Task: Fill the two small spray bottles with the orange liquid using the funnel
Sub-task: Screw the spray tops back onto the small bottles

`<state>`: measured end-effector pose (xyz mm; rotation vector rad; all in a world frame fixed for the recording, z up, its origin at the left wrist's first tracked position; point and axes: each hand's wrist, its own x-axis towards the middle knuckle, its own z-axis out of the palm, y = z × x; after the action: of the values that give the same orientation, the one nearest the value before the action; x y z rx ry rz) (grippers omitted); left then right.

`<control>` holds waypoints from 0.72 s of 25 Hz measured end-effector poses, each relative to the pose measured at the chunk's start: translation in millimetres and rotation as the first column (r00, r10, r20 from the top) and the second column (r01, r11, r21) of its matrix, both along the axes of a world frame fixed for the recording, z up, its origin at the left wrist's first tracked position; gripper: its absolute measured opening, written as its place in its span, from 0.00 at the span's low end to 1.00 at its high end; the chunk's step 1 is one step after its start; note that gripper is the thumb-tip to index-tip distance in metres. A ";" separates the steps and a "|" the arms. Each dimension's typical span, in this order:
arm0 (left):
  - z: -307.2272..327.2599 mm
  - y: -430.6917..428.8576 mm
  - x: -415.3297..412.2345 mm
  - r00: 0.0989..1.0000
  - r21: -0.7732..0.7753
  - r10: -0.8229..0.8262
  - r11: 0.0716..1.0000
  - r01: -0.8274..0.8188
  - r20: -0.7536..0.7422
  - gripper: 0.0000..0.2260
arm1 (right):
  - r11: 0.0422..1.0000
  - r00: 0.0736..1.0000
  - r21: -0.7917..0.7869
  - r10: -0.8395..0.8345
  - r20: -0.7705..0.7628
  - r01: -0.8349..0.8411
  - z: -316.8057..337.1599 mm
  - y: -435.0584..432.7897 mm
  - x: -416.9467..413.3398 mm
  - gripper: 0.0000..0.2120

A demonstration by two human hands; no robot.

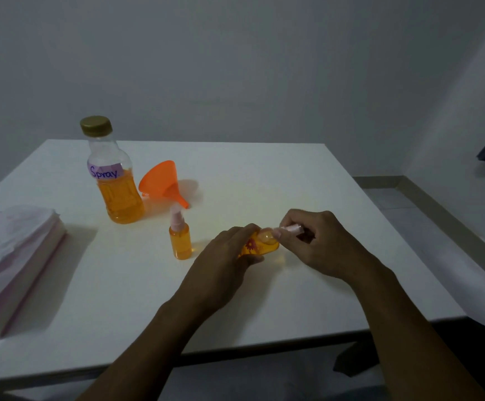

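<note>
A small spray bottle [260,246] filled with orange liquid lies tilted toward the right in my left hand [227,256], which grips its body. My right hand [319,241] pinches its pink spray cap [292,228] at the bottle's neck. A second small spray bottle [180,237] full of orange liquid stands upright with its pink cap on, left of my hands. Behind it an orange funnel [163,182] lies on its side. The large "Spray" bottle [114,175] stands capped in gold, about half full of orange liquid.
All of this sits on a white table [264,175]. A stack of white and pink tissue packs [12,261] lies at the table's left edge. A grey wall is behind, and the floor shows at the right.
</note>
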<state>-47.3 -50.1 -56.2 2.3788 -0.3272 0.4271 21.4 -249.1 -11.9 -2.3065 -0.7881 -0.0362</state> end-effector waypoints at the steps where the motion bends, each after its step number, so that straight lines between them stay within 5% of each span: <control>1: 0.8 -0.6 0.0 1.000 -0.001 -0.004 1.000 0.004 -0.005 0.20 | 1.000 1.000 0.001 -0.004 0.001 0.004 -1.1 2.4 0.4 0.19; 5: 3.0 -1.7 -0.5 0.995 0.011 0.064 0.998 -0.065 0.071 0.20 | 0.998 0.993 0.030 -0.057 -0.106 0.061 1.8 13.8 -0.6 0.28; 10: 3.6 -2.7 -2.5 0.981 0.062 0.117 0.990 -0.127 0.152 0.22 | 0.989 0.981 0.067 -0.119 -0.154 0.131 6.7 17.2 -4.0 0.23; 15: 3.1 -1.9 -1.3 0.990 -0.005 0.105 0.994 -0.105 0.095 0.23 | 0.934 0.983 0.317 -0.129 -0.130 0.165 6.2 7.3 -9.0 0.18; 18: 3.7 -3.9 -2.4 0.993 0.003 0.095 0.995 -0.096 0.077 0.24 | 0.928 0.988 0.341 -0.134 -0.074 0.151 5.5 11.8 -11.6 0.06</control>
<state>-49.7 -54.1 -52.5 2.3954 -0.2507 0.5636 9.8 -237.3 -6.4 -2.0151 -0.5376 -0.1697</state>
